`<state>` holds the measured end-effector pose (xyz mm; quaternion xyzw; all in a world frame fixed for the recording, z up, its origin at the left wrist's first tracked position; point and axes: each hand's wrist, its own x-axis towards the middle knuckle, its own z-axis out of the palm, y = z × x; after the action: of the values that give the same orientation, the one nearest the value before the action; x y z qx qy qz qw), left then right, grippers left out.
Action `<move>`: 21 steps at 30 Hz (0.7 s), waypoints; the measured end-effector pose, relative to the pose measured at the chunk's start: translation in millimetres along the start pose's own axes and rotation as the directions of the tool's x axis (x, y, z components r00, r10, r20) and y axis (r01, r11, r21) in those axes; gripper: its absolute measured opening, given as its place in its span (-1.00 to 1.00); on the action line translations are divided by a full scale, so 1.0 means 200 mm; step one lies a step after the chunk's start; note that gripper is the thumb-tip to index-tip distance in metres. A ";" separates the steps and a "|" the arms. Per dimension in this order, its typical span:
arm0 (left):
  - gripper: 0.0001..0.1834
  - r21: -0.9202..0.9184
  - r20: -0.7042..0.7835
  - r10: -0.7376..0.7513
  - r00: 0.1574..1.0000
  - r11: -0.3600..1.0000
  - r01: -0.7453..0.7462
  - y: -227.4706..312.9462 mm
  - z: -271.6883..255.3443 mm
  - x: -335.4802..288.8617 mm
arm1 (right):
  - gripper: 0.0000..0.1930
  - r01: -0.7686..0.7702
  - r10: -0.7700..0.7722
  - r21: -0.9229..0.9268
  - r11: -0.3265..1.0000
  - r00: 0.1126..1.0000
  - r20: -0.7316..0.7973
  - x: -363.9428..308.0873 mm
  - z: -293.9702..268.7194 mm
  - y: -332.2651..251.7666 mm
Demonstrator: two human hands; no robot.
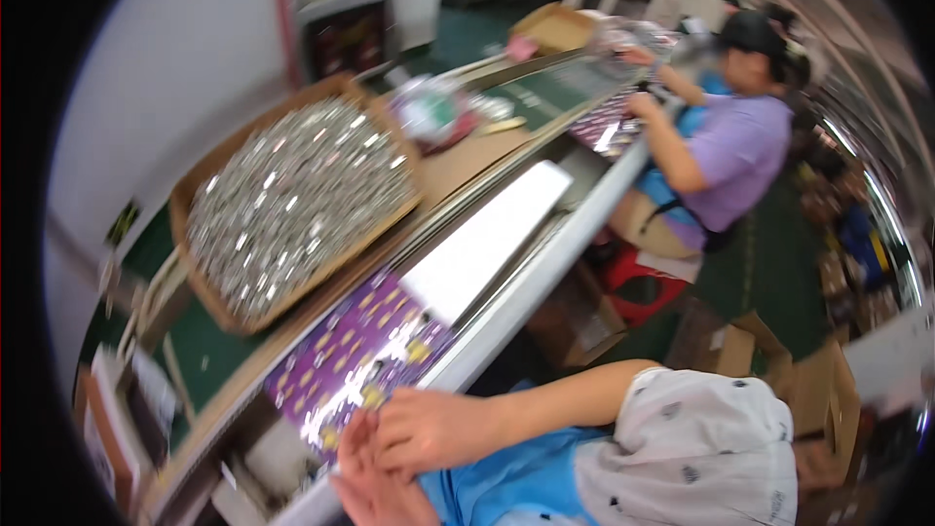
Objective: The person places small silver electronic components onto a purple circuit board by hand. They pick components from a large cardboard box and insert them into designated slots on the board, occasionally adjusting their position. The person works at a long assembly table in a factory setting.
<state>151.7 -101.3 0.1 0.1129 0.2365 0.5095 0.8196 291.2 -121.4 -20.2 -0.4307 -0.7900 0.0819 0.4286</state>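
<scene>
My right hand comes in from the right, out of a white patterned sleeve, with its fingers curled against the fingers of my left hand. My left hand rises from the lower edge, and its fingers are bent up to meet the right ones. Whatever lies between the fingertips is too small and blurred to make out. Just past both hands lies a purple sheet with rows of yellow shapes and a glossy, glaring surface. A plain white board borders its far right end.
A shallow cardboard box full of small silvery pieces sits beyond the line's rail. Plastic bags lie behind it. Farther along, a co-worker in purple handles another purple sheet. Open cartons stand at right, near a red stool.
</scene>
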 end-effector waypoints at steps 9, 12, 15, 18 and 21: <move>-0.62 0.646 0.162 -0.016 0.987 0.758 -0.094 -0.04 -0.13 0.01 | -0.87 -0.272 0.297 0.282 0.920 0.953 -0.051 -0.08 -0.09 0.03; -0.80 0.776 0.181 0.165 0.970 0.581 -0.244 -0.04 -0.21 0.02 | -0.82 -0.297 0.355 0.395 0.869 0.932 -0.079 -0.06 -0.07 0.02; -0.83 0.832 0.191 0.226 0.955 0.478 -0.280 -0.03 -0.24 0.03 | -0.81 -0.294 0.361 0.444 0.847 0.930 -0.073 -0.06 -0.04 0.02; -0.83 0.857 0.230 0.285 0.930 0.393 -0.333 -0.02 -0.27 0.04 | -0.82 -0.282 0.338 0.464 0.840 0.940 -0.040 -0.05 -0.03 0.01; -0.83 0.884 0.306 0.328 0.894 0.252 -0.395 -0.01 -0.30 0.05 | -0.81 -0.306 0.337 0.469 0.829 0.941 0.017 -0.04 -0.03 0.02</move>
<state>127.5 -96.0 -55.6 0.6234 0.4261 0.4525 0.4744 300.4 -126.9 -23.6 -0.4446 -0.6486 0.3252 0.5252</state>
